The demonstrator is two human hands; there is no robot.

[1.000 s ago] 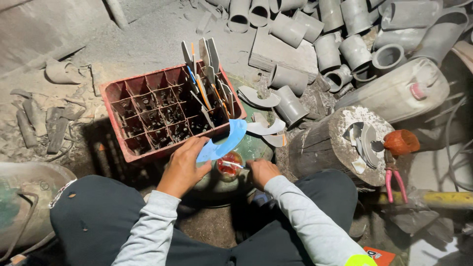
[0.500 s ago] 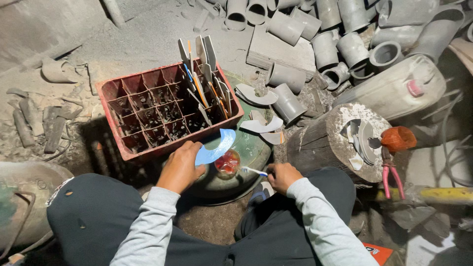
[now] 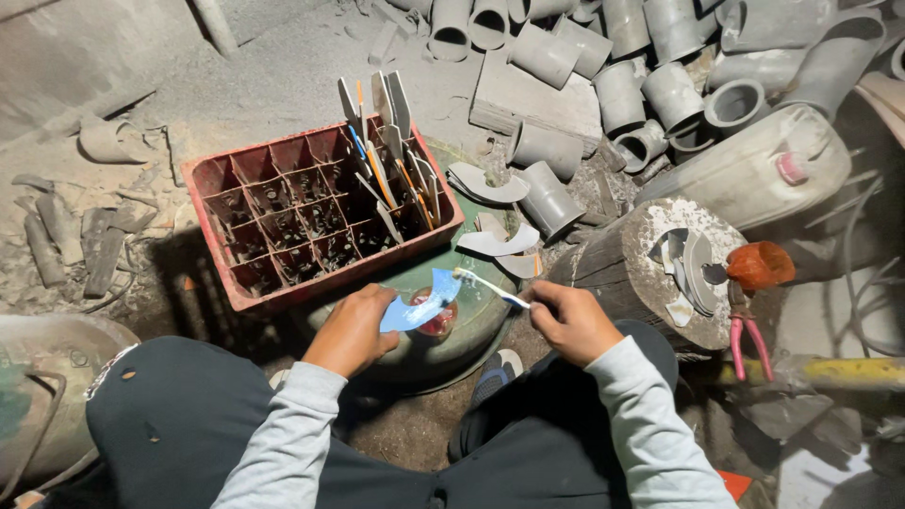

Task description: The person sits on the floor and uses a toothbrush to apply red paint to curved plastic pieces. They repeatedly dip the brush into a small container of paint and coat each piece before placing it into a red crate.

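- Hidden or unclear: the left hand's fingertips sit under the blue plastic piece (image 3: 421, 303); the round reddish object (image 3: 436, 319) beneath it is partly covered and cannot be identified. The lower edge of the view cuts off both grey sleeves. Contents of the crate cells are dark and hard to make out.
- Left hand (image 3: 353, 330): knuckles up, fingers curled, closed on the lower end of the curved blue plastic piece, holding it tilted over the green round surface (image 3: 481, 306).
- Right hand (image 3: 570, 320): fist-like pinch on the handle of a small white brush (image 3: 490, 287); the brush tip touches the upper end of the blue piece.
- Red divided crate (image 3: 311, 217): just beyond the hands, with flat grey and orange strips (image 3: 386, 155) standing upright in its far right cells.
- Grey curved offcuts (image 3: 495, 240): lying between crate and stump.
- Wooden stump (image 3: 627, 264): right of the right hand, topped with grey shards.
- Pink-handled pliers (image 3: 749, 335): beside the stump.
- Grey pipe fittings (image 3: 613, 57): heaped at top right.
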